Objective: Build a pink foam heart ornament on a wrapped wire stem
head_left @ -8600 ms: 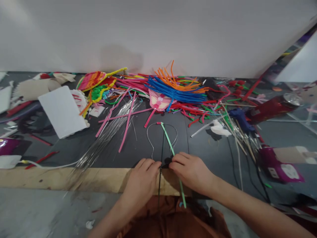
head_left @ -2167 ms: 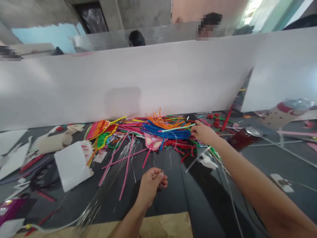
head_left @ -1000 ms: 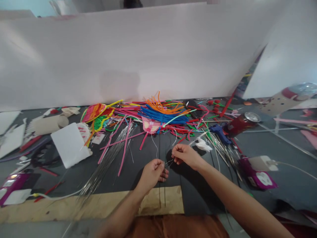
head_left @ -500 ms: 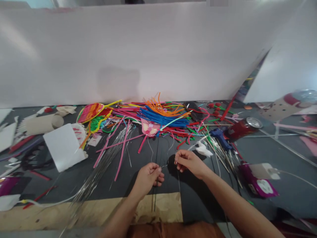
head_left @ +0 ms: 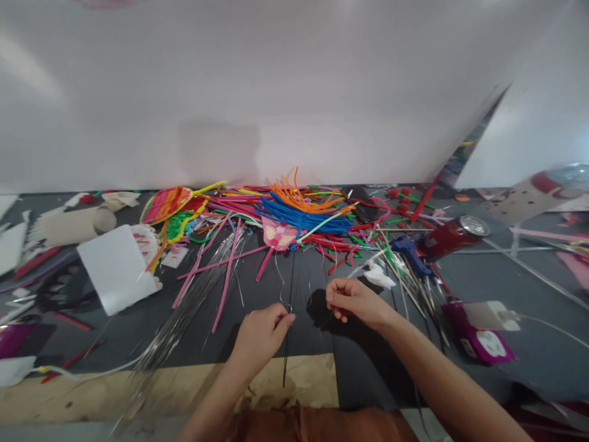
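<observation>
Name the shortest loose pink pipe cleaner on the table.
The short pink pipe cleaner just below the pink cut-out; the other loose pink lengths, to its left, are far longer.

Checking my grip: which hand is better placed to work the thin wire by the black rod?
Left, probably: the left hand is at the thin wire beside the black rod; the right hand sits farther off.
</observation>
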Demonstrator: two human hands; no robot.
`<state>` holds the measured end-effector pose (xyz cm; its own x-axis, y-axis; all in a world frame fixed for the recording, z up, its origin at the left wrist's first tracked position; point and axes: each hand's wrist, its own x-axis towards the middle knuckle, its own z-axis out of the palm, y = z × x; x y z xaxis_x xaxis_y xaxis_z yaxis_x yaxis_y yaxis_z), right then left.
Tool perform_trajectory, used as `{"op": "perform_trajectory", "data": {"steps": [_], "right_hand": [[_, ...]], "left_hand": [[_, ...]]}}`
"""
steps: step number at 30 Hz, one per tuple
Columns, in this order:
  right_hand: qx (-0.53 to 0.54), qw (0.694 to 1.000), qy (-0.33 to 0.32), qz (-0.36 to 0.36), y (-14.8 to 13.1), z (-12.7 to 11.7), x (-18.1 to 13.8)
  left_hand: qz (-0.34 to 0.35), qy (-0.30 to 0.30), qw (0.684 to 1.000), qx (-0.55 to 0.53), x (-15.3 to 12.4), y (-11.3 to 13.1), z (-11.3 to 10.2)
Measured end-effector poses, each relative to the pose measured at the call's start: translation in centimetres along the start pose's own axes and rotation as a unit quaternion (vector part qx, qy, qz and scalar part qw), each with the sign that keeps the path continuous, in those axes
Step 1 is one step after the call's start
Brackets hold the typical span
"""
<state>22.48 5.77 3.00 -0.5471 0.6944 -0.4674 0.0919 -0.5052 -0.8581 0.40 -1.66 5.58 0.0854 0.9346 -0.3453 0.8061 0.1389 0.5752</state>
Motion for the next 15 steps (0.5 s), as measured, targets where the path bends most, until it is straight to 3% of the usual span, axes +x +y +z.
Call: {"op": "perform_trajectory", "data": {"steps": [4, 8, 11, 15], "right_hand": [[0.055, 0.997, 0.037, -0.033, -0.6, -0.2, -0.4], [0.088, 0.994, 0.049, -0.048, -1.2, -0.3, -0.7], [0.09, 0.994, 0.045, -0.049, -1.2, 0.0, -0.6], [0.071, 0.995, 0.043, -0.048, -0.3, 0.4, -0.2]], "left_hand": [[0.001, -0.03, 0.984, -0.176, 0.1, -0.2, 1.2], [-0.021, -0.13, 0.928, -0.349, 0.2, 0.6, 2.6], [-0.043, -0.168, 0.891, -0.419, 0.0, 1.3, 3.3], [-0.081, -0.18, 0.871, -0.45, -0.4, 1.6, 3.9]]}}
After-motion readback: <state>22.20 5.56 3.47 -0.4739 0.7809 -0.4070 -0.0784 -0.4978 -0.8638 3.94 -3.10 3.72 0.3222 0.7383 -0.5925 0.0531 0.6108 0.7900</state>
